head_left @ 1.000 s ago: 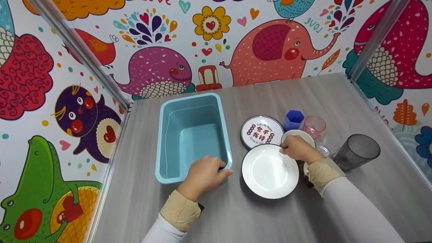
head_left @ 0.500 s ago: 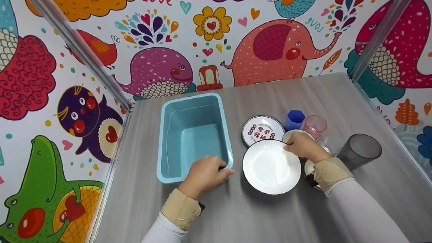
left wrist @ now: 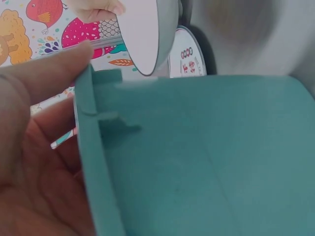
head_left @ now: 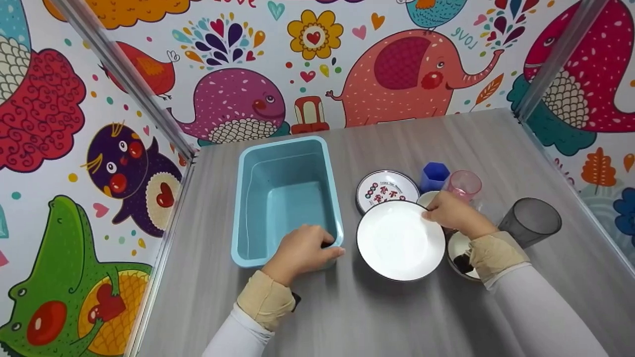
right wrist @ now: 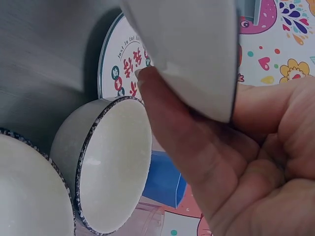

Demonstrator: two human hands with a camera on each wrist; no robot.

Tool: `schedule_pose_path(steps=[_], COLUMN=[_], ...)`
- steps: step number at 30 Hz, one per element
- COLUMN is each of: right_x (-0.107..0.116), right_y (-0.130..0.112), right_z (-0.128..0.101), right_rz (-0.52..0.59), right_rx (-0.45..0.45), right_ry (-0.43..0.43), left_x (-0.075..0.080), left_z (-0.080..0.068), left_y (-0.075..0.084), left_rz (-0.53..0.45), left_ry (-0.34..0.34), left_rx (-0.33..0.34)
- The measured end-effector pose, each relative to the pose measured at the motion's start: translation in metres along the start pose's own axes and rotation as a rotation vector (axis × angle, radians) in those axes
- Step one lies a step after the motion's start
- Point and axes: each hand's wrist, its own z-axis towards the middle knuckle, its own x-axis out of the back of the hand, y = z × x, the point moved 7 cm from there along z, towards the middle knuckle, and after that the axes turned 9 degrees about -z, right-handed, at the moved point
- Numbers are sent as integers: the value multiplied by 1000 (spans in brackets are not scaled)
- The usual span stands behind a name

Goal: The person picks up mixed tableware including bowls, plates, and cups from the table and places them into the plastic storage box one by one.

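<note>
White dark-rimmed dish shifted forward, overlapping more of the lettered plate, right hand pinching dish edge; left hand gripping blue basin

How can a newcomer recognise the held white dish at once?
Find the turquoise tub on the grey table. Right of it, the right hand pinches a white dish by its dark rim. Unlike the printed plate behind it, its inside is plain; unlike the white bowls, it is held.

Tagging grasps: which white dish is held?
The plain white dish, its rim pinched by the right hand; the printed dish and two speckle-rimmed bowls aren't held.
</note>
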Motion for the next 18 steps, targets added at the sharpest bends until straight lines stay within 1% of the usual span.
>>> schedule_pose_path(steps=[5,10,15,18], right_x=[3,5,8,10], right_y=[4,6,2,1], right_z=[-1,-5,-8,-9], right_rz=[48,143,196,214], right_rx=[-34,-97,-91,-94], right_ry=[-7,-43,-78,-88], left_x=[1,2,3,3], left_z=[2,2,3,4], left_y=[-2,-5,-6,-7], left_rz=[-41,-109,-136,-138], left_ry=[-26,-51,-73,-72], left_rx=[3,23,39,36])
